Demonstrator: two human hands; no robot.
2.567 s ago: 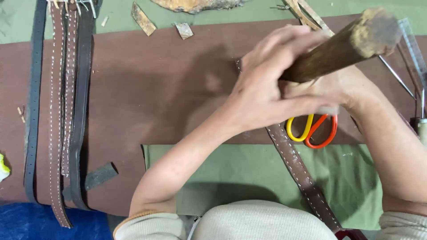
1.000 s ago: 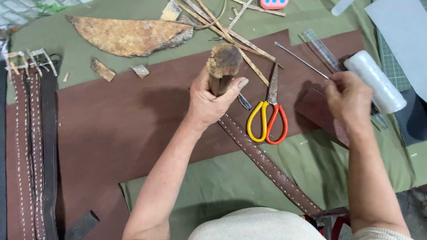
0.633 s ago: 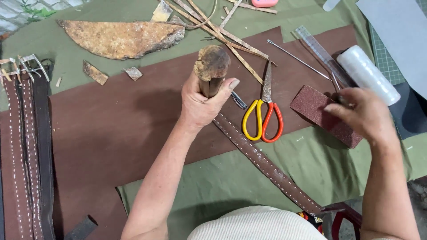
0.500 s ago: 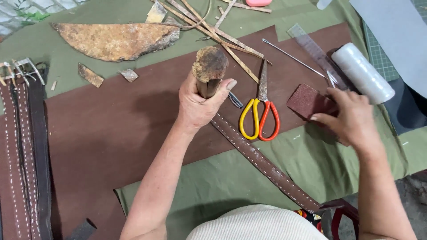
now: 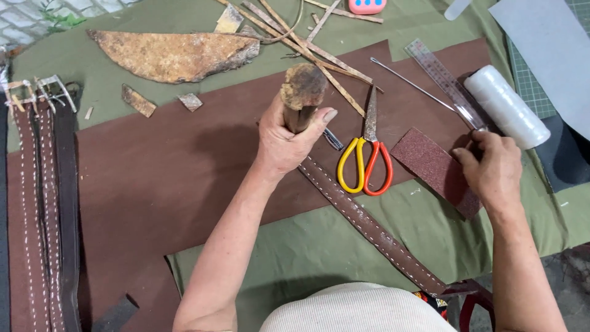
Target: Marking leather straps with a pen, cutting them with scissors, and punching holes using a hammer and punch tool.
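Bright, even daylight; soft shadows, seemingly sharp.

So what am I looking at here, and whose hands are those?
The camera sits on a person's head and looks down, so both hands are that person's own. The left hand grips a worn wooden mallet, standing upright. The right hand rests on a dark red sheet of sandpaper, beside a clear ruler and a white roll. Between the hands lie scissors with one yellow and one orange handle. A brown stitched leather strap runs slantwise under the left hand. Everything lies on a big brown leather sheet over green cloth.
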